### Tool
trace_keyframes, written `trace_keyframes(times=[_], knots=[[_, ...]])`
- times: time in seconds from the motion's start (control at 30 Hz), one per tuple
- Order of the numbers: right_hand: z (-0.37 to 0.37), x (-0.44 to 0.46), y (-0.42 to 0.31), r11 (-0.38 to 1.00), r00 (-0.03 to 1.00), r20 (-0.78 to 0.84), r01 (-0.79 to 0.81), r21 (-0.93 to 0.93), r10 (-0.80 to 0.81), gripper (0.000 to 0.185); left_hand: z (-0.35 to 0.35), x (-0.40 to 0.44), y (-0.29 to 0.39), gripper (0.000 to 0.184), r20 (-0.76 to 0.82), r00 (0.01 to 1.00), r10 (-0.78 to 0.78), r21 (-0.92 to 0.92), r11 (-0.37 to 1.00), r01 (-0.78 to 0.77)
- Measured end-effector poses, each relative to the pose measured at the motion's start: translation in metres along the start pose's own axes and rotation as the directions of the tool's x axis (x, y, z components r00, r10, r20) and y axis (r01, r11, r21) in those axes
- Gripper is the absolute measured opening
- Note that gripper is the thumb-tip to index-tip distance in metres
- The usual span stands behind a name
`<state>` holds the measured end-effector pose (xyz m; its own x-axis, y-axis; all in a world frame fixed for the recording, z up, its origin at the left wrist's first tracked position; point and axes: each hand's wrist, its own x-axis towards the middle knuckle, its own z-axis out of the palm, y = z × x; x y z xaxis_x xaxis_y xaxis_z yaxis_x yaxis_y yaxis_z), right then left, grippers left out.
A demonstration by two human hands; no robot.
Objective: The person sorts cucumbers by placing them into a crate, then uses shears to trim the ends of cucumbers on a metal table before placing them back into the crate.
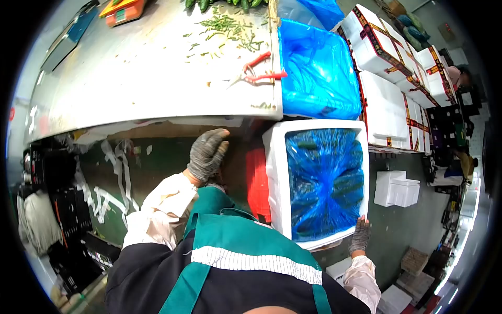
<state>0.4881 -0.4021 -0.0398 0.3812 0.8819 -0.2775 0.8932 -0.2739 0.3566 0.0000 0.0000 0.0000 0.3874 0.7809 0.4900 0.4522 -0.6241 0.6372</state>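
Note:
My left hand (pixel 208 155), in a grey knitted glove with bare fingertips, hangs below the table edge. Its fingers are loosely bent and nothing shows in them. My right hand (pixel 361 235), gloved the same way, touches the lower right corner of a white foam box (pixel 277 178) with its fingers stretched out along the outside. Inside the box, gathered blue plastic film (pixel 327 180) covers dark green vegetables, perhaps cucumbers. A red crate (pixel 257 183) stands against the box's left side, partly hidden by it.
Red-handled snips (pixel 256 77) and green trimmings (pixel 225 29) lie on the metal table (pixel 141 73). Beyond the foam box is a blue-lined container (pixel 319 68). Taped white foam boxes (pixel 384 107) are stacked right; black crates (pixel 73 214) stand left. Pale strips (pixel 107 196) hang at left.

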Motion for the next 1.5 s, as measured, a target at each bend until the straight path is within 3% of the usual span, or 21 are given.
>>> trace_keyframes(times=[0.07, 0.1, 0.13, 0.2, 0.23, 0.27, 0.3, 0.43, 0.5, 0.6, 0.63, 0.77, 0.8, 0.87, 0.97, 1.0, 1.1, 1.17, 1.23, 1.4, 1.5], knots=[[-0.029, -0.039, 0.009, 0.993, 0.924, 0.379, -0.090, 0.070, 0.057, 0.071, -0.002, 0.005, 0.037, 0.027, 0.057, 0.995, 0.080, -0.061, 0.995, -0.076], [-0.073, 0.087, -0.036, 0.985, 0.960, 0.243, -0.158, 0.070, 0.136, 0.071, -0.012, 0.115, -0.042, 0.028, 0.017, 0.974, 0.226, -0.064, 0.972, -0.225], [-0.107, 0.067, -0.029, 0.950, 0.858, 0.453, -0.304, 0.066, 0.242, 0.061, -0.016, 0.108, -0.038, 0.028, 0.063, 0.977, 0.205, -0.120, 0.973, -0.196], [-0.156, 0.105, -0.062, 0.932, 0.615, 0.703, -0.286, -0.222, 0.356, 0.039, -0.034, 0.124, -0.055, 0.029, 0.083, 0.973, 0.216, -0.118, 0.971, -0.206], [-0.176, 0.119, -0.074, 0.929, 0.604, 0.708, -0.288, -0.234, 0.366, 0.039, -0.034, 0.127, -0.066, 0.029, 0.086, 0.974, 0.211, -0.132, 0.971, -0.198], [-0.188, 0.136, -0.088, 0.894, 0.800, 0.459, -0.447, 0.024, 0.387, 0.037, -0.039, 0.136, -0.079, 0.028, 0.072, 0.989, 0.132, -0.098, 0.987, -0.125], [-0.200, 0.145, -0.100, 0.818, 0.869, 0.176, -0.495, 0.294, 0.462, 0.035, -0.039, 0.137, -0.088, 0.028, 0.067, 0.997, 0.037, -0.082, 0.996, -0.031], [-0.231, 0.203, -0.191, 0.845, 0.905, -0.386, 0.059, 0.532, 0.179, 0.037, -0.044, 0.158, -0.103, 0.022, 0.118, 0.955, -0.272, -0.245, 0.924, 0.293], [-0.242, 0.203, -0.222, 0.856, 0.911, -0.377, 0.059, 0.514, 0.164, 0.040, -0.036, 0.164, -0.115, 0.021, 0.080, 0.979, -0.189, -0.214, 0.956, 0.202], [-0.210, 0.169, -0.238, 0.791, 0.882, -0.268, -0.168, 0.588, 0.388, 0.045, -0.027, 0.175, -0.105, 0.021, 0.171, 0.966, -0.194, -0.337, 0.910, 0.242], [-0.200, 0.157, -0.241, 0.660, 0.824, -0.158, -0.304, 0.687, 0.544, 0.047, -0.025, 0.178, -0.098, 0.021, 0.192, 0.962, -0.192, -0.380, 0.890, 0.253], [-0.166, 0.135, -0.248, 0.361, 0.570, -0.013, -0.503, 0.785, 0.821, 0.056, -0.019, 0.203, -0.070, 0.024, 0.374, 0.899, 0.229, -0.166, 0.970, -0.177], [-0.165, 0.136, -0.247, 0.349, 0.562, -0.001, -0.512, 0.785, 0.827, 0.056, -0.012, 0.204, -0.064, 0.025, 0.412, 0.878, 0.245, -0.168, 0.967, -0.191], [-0.166, 0.142, -0.249, 0.570, 0.622, -0.191, -0.494, 0.657, 0.760, 0.061, 0.002, 0.214, -0.049, 0.026, 0.450, 0.835, 0.317, -0.194, 0.947, -0.255], [-0.179, 0.147, -0.249, 0.575, 0.694, 0.043, -0.628, 0.525, 0.718, 0.071, 0.040, 0.222, -0.019, 0.025, 0.541, 0.708, 0.454, -0.283, 0.891, -0.355], [-0.180, 0.144, -0.249, 0.590, 0.682, -0.016, -0.620, 0.517, 0.731, 0.066, 0.054, 0.221, -0.004, 0.023, 0.572, 0.669, 0.475, -0.334, 0.879, -0.339], [-0.176, 0.146, -0.251, 0.594, 0.674, -0.128, -0.525, 0.609, 0.727, 0.060, 0.103, 0.218, 0.037, 0.031, 0.605, 0.382, 0.698, -0.488, 0.705, -0.515], [-0.186, 0.145, -0.260, 0.537, 0.686, 0.024, -0.590, 0.603, 0.727, 0.053, 0.130, 0.205, 0.064, 0.041, 0.751, 0.116, 0.650, -0.450, 0.632, -0.631], [-0.194, 0.147, -0.259, 0.472, 0.651, 0.196, -0.694, 0.544, 0.733, 0.045, 0.191, 0.165, 0.048, 0.046, 0.514, 0.083, 0.854, -0.563, 0.409, -0.719], [-0.206, 0.153, -0.218, 0.306, 0.630, 0.483, -0.748, 0.589, 0.609, 0.043, 0.243, 0.137, 0.085, 0.043, 0.554, -0.132, 0.822, -0.636, 0.315, -0.704], [-0.198, 0.154, -0.218, 0.428, 0.713, 0.517, -0.699, 0.572, 0.474, 0.043, 0.248, 0.136, 0.098, 0.041, 0.639, -0.221, 0.737, -0.640, 0.350, -0.684]])
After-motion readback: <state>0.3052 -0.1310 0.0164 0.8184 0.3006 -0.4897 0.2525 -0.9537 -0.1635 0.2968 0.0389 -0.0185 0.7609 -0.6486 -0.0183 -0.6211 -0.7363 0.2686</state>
